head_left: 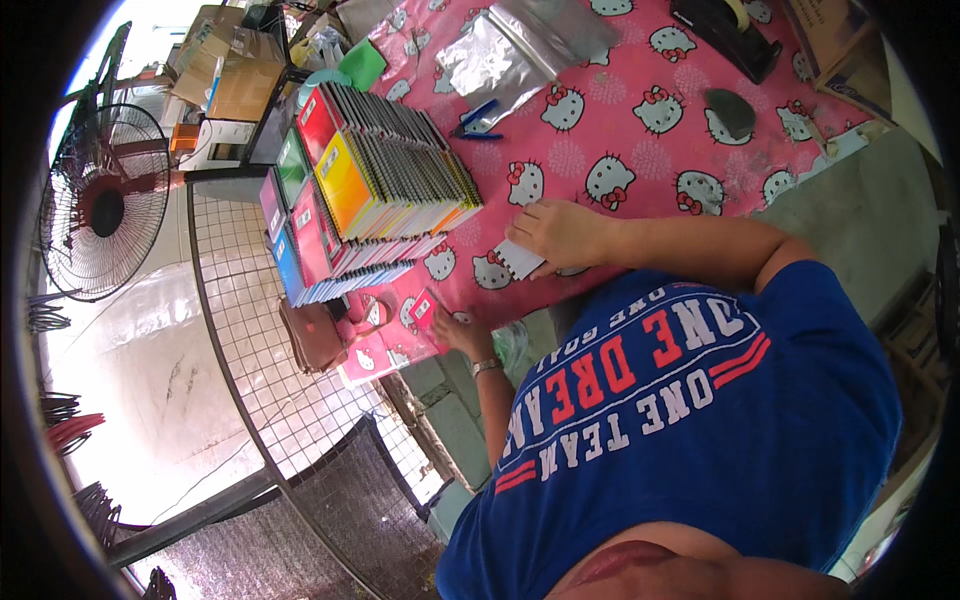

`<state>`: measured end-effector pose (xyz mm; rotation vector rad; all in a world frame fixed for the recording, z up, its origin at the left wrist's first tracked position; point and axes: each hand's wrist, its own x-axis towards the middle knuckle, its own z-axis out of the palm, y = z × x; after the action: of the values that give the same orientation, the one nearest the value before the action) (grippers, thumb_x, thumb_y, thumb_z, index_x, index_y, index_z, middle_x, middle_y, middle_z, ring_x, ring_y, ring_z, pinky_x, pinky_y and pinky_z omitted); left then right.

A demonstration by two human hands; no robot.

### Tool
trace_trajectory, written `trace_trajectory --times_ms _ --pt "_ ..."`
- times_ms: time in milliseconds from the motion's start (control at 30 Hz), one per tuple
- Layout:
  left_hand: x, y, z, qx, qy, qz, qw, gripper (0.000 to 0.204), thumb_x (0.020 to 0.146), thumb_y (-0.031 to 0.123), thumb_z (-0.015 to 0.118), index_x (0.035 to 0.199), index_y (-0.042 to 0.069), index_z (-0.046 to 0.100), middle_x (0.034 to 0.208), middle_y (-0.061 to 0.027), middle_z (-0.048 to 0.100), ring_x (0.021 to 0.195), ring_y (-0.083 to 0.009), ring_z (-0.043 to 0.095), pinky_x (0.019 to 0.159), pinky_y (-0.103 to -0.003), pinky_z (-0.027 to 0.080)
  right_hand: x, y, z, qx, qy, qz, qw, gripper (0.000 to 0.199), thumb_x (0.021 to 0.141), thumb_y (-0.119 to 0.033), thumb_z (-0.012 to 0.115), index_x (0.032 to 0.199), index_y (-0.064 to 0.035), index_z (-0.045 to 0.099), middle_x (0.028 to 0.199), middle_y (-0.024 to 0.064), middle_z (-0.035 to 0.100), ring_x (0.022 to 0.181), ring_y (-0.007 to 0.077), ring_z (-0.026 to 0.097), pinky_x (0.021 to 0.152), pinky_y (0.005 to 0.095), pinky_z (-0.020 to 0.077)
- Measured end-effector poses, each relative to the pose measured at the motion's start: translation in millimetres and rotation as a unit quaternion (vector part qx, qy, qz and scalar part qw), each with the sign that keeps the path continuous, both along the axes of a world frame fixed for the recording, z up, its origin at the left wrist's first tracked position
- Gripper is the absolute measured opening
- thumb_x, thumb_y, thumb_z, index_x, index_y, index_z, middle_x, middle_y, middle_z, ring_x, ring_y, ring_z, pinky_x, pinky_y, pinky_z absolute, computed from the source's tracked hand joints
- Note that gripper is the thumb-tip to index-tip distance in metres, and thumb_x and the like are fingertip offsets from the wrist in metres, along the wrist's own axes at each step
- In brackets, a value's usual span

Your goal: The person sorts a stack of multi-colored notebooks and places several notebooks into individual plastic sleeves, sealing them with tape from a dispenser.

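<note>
My right hand [548, 232] lies over a small white pad [518, 260] with a notched edge, its fingers closed around the pad's far end on the table. To the left and nearer me, my left hand [462, 335] grips the edge of a small red notebook [424, 308] with a pale label on its cover. Part of that hand's fingers is hard to make out. Beyond both hands rise tall stacks of spiral notebooks [345, 185] with red, yellow, green, pink, purple and blue covers.
The table wears a pink cartoon-cat cloth [600, 140]. On it lie blue-handled pliers [478, 122], clear plastic bags [510, 55], a black tape dispenser [728, 35] and a dark flat piece [731, 113]. A brown bag [308, 335] sits by the left edge; a fan [105, 205] stands beyond.
</note>
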<state>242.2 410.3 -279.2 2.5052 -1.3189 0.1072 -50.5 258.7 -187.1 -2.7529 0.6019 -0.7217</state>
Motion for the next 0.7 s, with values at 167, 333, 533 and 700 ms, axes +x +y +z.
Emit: trace_trajectory --times_ms 167,333,533,700 --pt "50 -4 -28 0.002 -0.039 0.056 0.998 0.053 0.089 0.034 0.054 0.132 0.006 0.043 0.138 -0.0179 0.039 0.13 -0.0385 0.032 0.107 -0.057 0.021 -12 -11 14 0.01 -0.003 -0.009 1.0 0.058 0.067 -0.047 0.072 0.101 -0.0022 0.057 0.095 0.0121 0.06 0.092 0.027 0.058 0.082 0.0373 0.0467" --pt "15 -62 11 0.023 -0.069 0.059 0.996 0.045 0.083 0.029 0.056 0.121 0.006 0.049 0.124 -0.0179 0.047 0.117 -0.0368 0.042 0.095 -0.054 0.033 -97 -41 30 0.035 -0.045 -0.236 0.97 0.061 0.068 -0.049 0.072 0.104 -0.002 0.056 0.097 0.0138 0.06 0.094 0.0279 0.059 0.085 0.0387 0.0466" --pt "-169 -151 52 -0.161 0.003 -0.397 0.904 0.022 0.075 0.016 0.063 0.096 0.008 0.06 0.103 -0.0153 0.055 0.102 -0.035 0.048 0.088 -0.048 0.036 -189 -48 30 0.079 0.07 -0.423 0.9 0.068 0.07 -0.049 0.071 0.114 -0.0001 0.054 0.101 0.0162 0.06 0.097 0.0307 0.059 0.086 0.0397 0.0471" --pt "-258 -309 32 -0.168 0.087 -0.517 0.835 0.019 0.075 0.017 0.067 0.09 0.006 0.062 0.082 -0.0101 0.059 0.086 -0.0306 0.055 0.086 -0.044 0.04 -205 -37 2 0.026 0.037 -0.429 0.902 0.068 0.071 -0.049 0.07 0.113 0.0012 0.053 0.1 0.0157 0.06 0.096 0.0305 0.059 0.084 0.0395 0.0478"
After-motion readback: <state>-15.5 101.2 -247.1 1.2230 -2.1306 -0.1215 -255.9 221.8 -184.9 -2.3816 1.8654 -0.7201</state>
